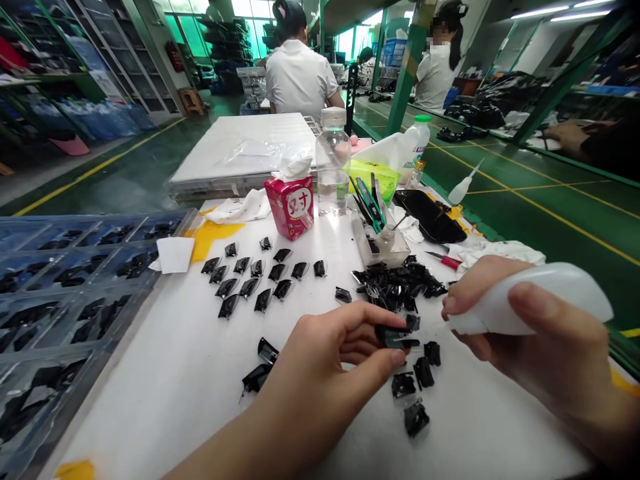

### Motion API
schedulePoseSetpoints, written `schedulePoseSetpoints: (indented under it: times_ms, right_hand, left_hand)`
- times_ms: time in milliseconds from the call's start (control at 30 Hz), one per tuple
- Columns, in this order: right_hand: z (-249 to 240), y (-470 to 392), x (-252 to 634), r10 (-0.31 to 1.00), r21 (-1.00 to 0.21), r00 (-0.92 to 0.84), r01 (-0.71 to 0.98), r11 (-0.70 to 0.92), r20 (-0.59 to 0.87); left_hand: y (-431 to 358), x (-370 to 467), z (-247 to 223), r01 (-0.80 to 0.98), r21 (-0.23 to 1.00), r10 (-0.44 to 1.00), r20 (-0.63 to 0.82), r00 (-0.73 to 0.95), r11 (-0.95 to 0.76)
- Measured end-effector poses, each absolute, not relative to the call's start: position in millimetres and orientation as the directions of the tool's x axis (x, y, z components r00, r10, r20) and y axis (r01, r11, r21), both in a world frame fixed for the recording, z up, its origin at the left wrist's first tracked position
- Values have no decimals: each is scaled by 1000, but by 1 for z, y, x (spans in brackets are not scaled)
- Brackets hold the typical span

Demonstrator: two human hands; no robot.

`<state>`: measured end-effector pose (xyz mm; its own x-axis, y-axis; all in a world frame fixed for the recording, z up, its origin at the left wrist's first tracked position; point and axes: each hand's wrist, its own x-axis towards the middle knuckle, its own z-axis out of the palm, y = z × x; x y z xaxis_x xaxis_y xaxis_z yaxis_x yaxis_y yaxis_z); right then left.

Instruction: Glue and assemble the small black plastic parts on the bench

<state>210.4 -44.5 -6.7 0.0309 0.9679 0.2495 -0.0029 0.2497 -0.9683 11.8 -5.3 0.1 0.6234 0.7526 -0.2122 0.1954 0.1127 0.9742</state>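
Observation:
My left hand [333, 373] pinches a small black plastic part [393, 335] between thumb and fingers above the white table [190, 400]. In my right hand [545, 340] is a white squeeze bottle [555, 300], tipped sideways with its narrow end toward the black part; the two look a short distance apart. Behind the held part lies a pile of black pieces [400, 283]. Several loose black parts [423, 371] sit between my hands. Small dark pieces with clear edges [250, 287] are spread in rows at the left, and more black parts [257, 377] lie beside my left wrist.
A compartment tray [113, 267] with black parts borders the left. Behind stand a red tissue box [293, 208], a clear bottle [333, 163] and a holder [380, 250] with tweezers. A phone [430, 217] and red-handled tool [444, 260] lie right. Two people [303, 77] are farther back.

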Motion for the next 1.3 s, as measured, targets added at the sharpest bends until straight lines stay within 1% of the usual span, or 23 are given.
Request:
schedulePoseSetpoints:
  times_ms: [167, 300, 733, 900, 1300]
  right_hand:
    - [-7, -47, 210, 980, -979, 34, 52, 195, 197]
    - [-7, -49, 210, 984, -984, 36, 53, 170, 172]
    - [-7, -49, 210, 982, -980, -5, 69, 189, 189]
    - [-7, -49, 210, 985, -983, 8, 64, 170, 171]
    - [-4, -49, 210, 982, -980, 2, 70, 188, 188]
  left_hand:
    - [-5, 12, -2, 211, 974, 750, -203, 630, 86]
    - [-6, 12, -2, 224, 972, 750, -200, 630, 71]
    - [-5, 11, -2, 245, 967, 748, -214, 629, 71]
    - [-6, 11, -2, 239, 968, 747, -216, 629, 78]
    - [-6, 11, -2, 255, 964, 744, -222, 630, 72]
